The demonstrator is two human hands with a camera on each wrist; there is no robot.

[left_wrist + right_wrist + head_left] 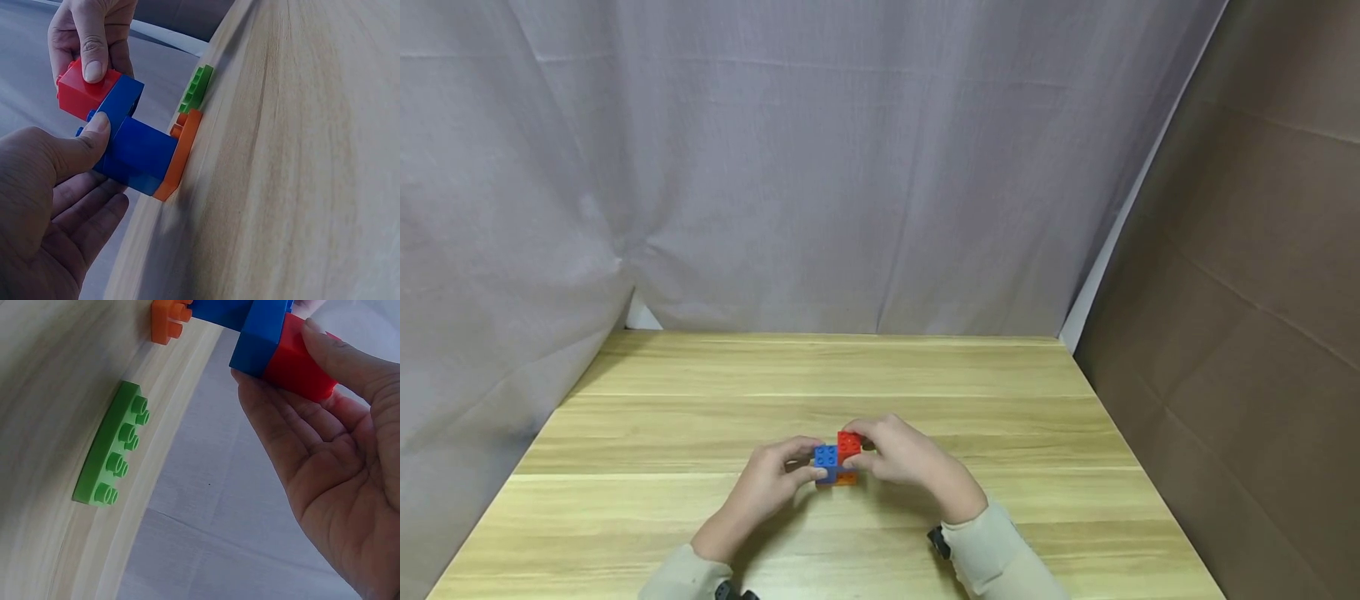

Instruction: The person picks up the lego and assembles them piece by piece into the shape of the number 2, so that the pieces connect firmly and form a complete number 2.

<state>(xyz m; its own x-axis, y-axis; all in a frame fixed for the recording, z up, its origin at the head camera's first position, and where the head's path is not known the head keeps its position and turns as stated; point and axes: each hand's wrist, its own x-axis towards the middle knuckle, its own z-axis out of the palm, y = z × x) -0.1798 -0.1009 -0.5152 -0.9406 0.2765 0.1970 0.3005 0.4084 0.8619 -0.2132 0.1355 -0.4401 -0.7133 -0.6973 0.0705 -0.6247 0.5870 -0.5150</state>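
A small tower of toy building bricks stands on the table. Its base is a flat orange brick [178,159], topped by a blue brick [142,150]. A second blue brick [127,95] lies across that one and juts out towards my right hand. On the jutting end sits a red brick [849,442], studs up. My left hand [771,481] pinches the blue bricks, its thumb on the near side and the fingers behind. With thumb and fingers, my right hand [901,452] grips the red brick from the right; its fingertips reach the blue brick's edge.
A flat green brick [106,450] with studs up lies on the wooden table [1000,400], beneath my right hand and beside the orange base. Grey cloth [850,183] hangs behind the table, and a brown cloth wall [1240,275] rises on the right.
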